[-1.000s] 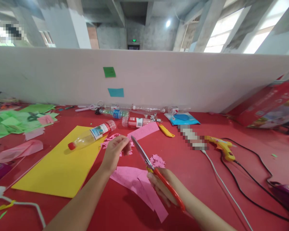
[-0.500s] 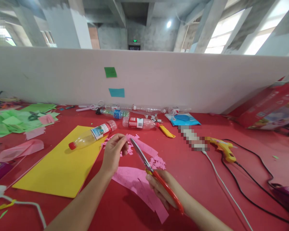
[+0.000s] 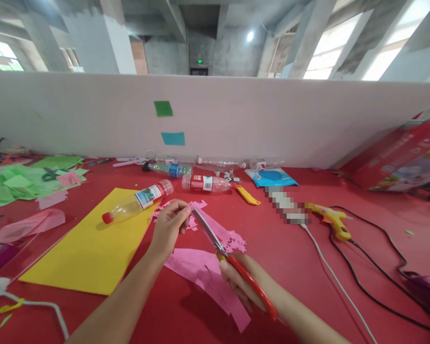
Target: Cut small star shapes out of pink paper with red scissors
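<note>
1. the pink paper strip (image 3: 218, 227) is slanting from the left fingertips away to the right and down, its upper end sitting at the pinch and its far end reaching toward a heap of pink cut scraps (image 3: 238, 242).
2. the left hand (image 3: 168, 224) is closing thumb and fingers on that upper end, so it is being the nearer hand to the strip.
3. the right hand (image 3: 256, 271) is wrapping round the handles of the red-handled scissors (image 3: 208, 231). the blades are pointing up and left, their tips ending just beside the left fingertips. they are lying together or almost so; the exact gap is too small to tell.
4. the strip's long axis is running roughly along the blades, on their far side, rather than squarely across them. whether the tips are touching the paper is not showing.
5. nearer the person, a larger pink paper piece (image 3: 200, 267) is lying on the red table (image 3: 301, 282), below the blades and between the forearms.
6. to the left, a yellow sheet (image 3: 82, 253) is carrying part of a red-capped bottle (image 3: 123, 210).
7. farther out, a red-labelled bottle (image 3: 200, 183) is lying beyond the strip, and a yellow glue gun (image 3: 335, 224) is resting well off to the right.
</note>
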Available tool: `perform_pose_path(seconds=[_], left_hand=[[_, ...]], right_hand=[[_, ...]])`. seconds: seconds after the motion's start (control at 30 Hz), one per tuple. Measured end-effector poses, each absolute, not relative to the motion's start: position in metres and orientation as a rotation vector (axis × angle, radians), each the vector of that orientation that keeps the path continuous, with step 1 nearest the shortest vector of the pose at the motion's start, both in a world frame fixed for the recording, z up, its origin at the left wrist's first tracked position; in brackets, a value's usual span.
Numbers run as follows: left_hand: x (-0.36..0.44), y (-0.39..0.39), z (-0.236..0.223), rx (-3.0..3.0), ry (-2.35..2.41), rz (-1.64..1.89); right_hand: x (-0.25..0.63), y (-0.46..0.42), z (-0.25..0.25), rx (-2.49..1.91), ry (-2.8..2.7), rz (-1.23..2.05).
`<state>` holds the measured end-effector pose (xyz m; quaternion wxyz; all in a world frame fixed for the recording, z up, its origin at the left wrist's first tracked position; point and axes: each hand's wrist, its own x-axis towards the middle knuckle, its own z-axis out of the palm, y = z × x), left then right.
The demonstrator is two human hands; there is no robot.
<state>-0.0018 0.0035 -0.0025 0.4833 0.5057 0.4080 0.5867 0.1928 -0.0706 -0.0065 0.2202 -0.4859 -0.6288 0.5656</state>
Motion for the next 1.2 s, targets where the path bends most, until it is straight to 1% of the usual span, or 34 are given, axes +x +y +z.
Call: perform_pose_path(seconds=[0.1, 0.3, 0.63, 0.93, 1.2], left_hand=[[-0.0019, 0.0030, -0.0021, 1.223, 0.993, 1.420], [-0.0037, 0.0034, -0.0025, 1.185, 0.989, 1.398], [-0.0034, 0.0024, -0.0020, 1.194, 0.988, 1.389], [-0.0016, 0.0021, -0.0011, 1.202, 0.974, 1.384], [-0.0015, 0.0011, 0.0000, 1.189, 0.966, 1.401]], right_hand=[[0.1929, -0.0703, -0.0091, -1.307, -1.736, 1.565], [0.1934, -0.0685, -0.0130, -1.331, -1.648, 1.678], [0.1930, -0.0688, -0.0142, -1.282, -1.646, 1.637], [0.1917, -0.0671, -0.0094, -1.328, -1.637, 1.612], [0.1937, -0.0700, -0.0101, -1.303, -1.611, 1.675]])
